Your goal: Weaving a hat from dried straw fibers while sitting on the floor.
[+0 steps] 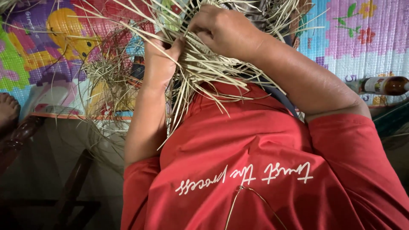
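Observation:
A partly woven piece of pale straw strips (200,64) rests on my lap against my red shirt, with many loose strip ends fanning out on all sides. My left hand (159,57) pinches strips at the woven edge on the left. My right hand (226,30) grips strips at the top of the weave, fingers curled around them. Both hands sit close together, almost touching.
A colourful patterned foam mat (362,34) covers the floor. A brown glass bottle (383,85) lies on it at the right. A bare foot (7,108) shows at the left edge. Dark wooden furniture legs (72,187) stand at lower left.

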